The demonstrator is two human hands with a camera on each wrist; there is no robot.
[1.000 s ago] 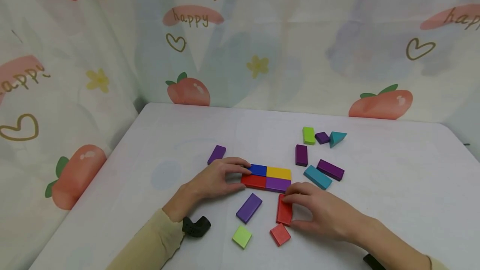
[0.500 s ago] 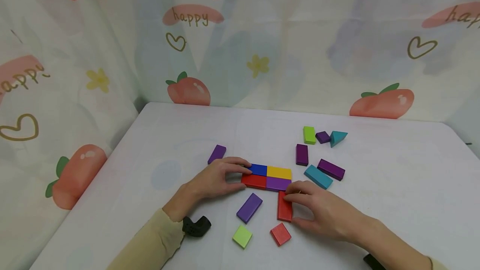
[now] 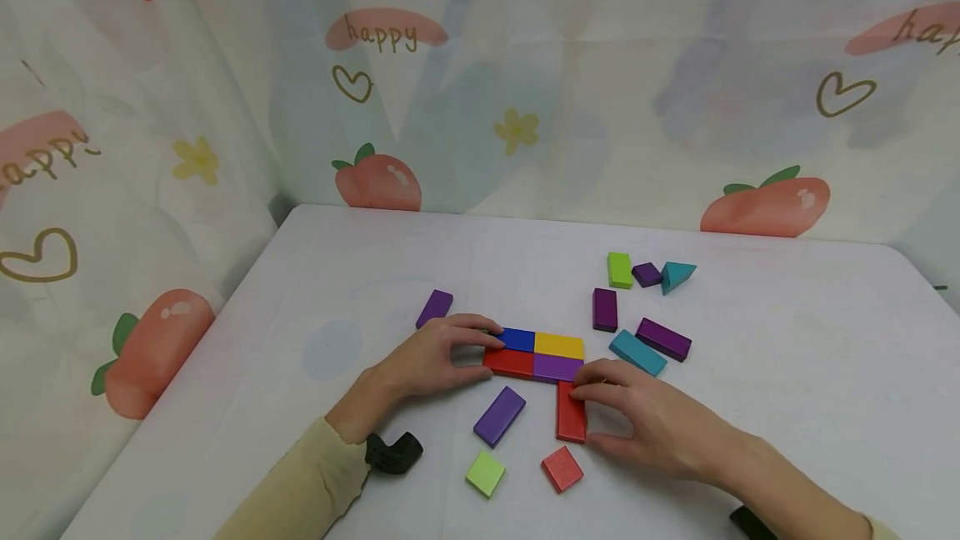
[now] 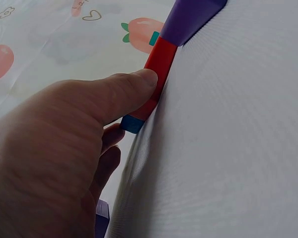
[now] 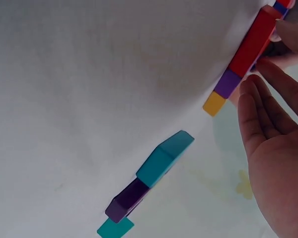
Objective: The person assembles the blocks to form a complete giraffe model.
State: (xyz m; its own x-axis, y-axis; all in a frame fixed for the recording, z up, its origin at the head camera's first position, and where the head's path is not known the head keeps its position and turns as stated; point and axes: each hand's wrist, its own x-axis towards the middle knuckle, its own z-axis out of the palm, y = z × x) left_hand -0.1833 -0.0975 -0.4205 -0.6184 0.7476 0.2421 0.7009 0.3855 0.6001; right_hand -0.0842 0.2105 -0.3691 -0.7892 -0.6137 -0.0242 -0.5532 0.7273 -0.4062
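Note:
Four blocks lie edge to edge in a rectangle: a blue block [image 3: 517, 340], a yellow block [image 3: 558, 346], a red block [image 3: 510, 363] and a purple block [image 3: 557, 368]. My left hand [image 3: 431, 357] pinches the rectangle's left end, fingers at the blue block and thumb against the red one. With my right hand [image 3: 652, 415], I hold a second red block [image 3: 571, 412], which stands lengthwise below the purple block's right part, its far end touching or nearly touching it. In the right wrist view the fingertips of that hand [image 5: 278, 114] are partly hidden.
Near me lie a purple block [image 3: 499, 417], a green square [image 3: 486, 474] and a red square [image 3: 562, 469]. Another purple block [image 3: 434, 307] is behind my left hand. Teal [image 3: 637, 352], dark purple [image 3: 604, 309] and green [image 3: 619, 270] blocks and a teal triangle [image 3: 678, 277] lie at back right.
My right hand has slid the red block slightly away from me, up to the purple block's front edge, and off the red square. My left hand has kept its place.

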